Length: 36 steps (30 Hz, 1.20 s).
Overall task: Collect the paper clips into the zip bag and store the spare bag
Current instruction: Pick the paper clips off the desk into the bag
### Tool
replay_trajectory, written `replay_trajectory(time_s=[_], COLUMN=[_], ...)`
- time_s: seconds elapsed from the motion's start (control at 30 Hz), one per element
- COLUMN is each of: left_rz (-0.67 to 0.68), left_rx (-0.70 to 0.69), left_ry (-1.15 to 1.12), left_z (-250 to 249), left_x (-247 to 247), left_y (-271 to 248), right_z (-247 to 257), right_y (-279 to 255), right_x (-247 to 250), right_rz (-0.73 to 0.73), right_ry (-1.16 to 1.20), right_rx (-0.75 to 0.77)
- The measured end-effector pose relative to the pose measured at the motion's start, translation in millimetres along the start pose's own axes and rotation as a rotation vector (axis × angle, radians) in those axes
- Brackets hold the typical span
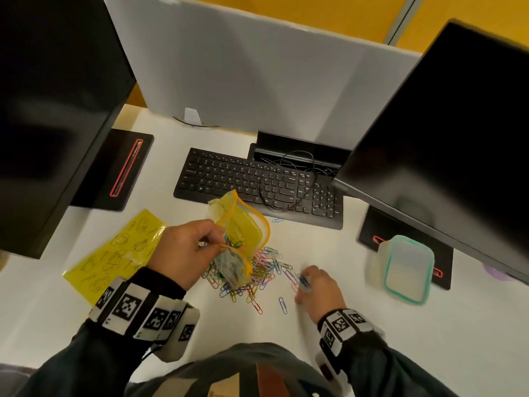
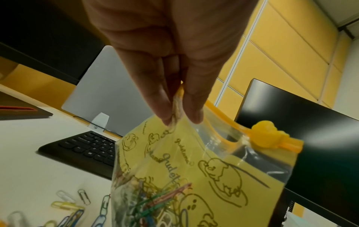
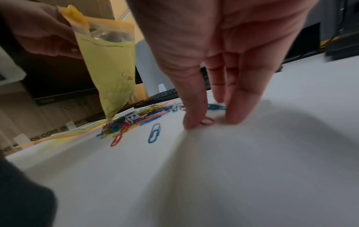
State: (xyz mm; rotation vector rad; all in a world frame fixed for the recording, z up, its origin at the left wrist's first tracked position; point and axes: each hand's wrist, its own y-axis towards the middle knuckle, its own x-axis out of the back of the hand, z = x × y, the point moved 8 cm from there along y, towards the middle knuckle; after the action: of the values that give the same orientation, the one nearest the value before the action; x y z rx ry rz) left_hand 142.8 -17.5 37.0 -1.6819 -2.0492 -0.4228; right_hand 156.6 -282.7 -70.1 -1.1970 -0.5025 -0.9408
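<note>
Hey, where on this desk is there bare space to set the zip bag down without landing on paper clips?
Bare desk lies between the right hand, the lidded container and the near edge. A narrower strip runs between the spare bag and the keyboard. It is crowded under the zip bag, where the paper clips pile.

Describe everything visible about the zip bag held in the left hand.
The zip bag is thin clear plastic with a yellow printed panel of line-drawn cartoon figures, an orange zip strip along its top and a yellow slider at one end. Its mouth gapes open. The left hand pinches its top edge between thumb and fingertips, so it hangs over the paper clips piled on the white desk, its lower corner reaching the pile. Coloured clips already lie inside.
</note>
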Motion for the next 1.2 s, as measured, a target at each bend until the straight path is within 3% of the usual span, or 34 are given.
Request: replay_trajectory(time_s=[0.23,0.3,0.4,0.47,0.6,0.87,1.03,1.2], left_rz=[0.0,-0.008,-0.011,-0.008,0.004,0.015,0.033,0.064], left_rx=[-0.001,-0.001,0.014,0.022,0.021,0.023,0.007,-0.002], left_ry=[0.015,0.01,0.014,0.014,0.01,0.018,0.012,0.023], left_z=[-2.3,-0.3,3.8,5.2,3.2,3.3,-0.5,-5.7], left_x=[3.1,6.6,7.4,5.3,1.3,-1.1,-3.0,-9.8], left_y=[-1.4,-1.4,-1.8,-1.6,-2.8,-3.1,-5.2,-6.8], right_z=[61.7,69.6,73.9,75.5,85.1,87.7,68.4,57.5], right_y=[22.8,20.9,17.7,23.1,30.4,34.7,22.5,-15.2], right_x=[1.2,-4.4,-20.2,-22.9,-12.0,-12.7,10.8,67.8], right_rz=[-0.016,0.049,0.135,0.101,-0.045,-0.043,-0.12,-0.296], right_ry=[0.066,0.075,-0.177,-0.267,-0.238,-0.293,-0.106,0.364], right_rx=[0.263,0.312,0.344,0.331,0.375,0.389,0.321,0.338])
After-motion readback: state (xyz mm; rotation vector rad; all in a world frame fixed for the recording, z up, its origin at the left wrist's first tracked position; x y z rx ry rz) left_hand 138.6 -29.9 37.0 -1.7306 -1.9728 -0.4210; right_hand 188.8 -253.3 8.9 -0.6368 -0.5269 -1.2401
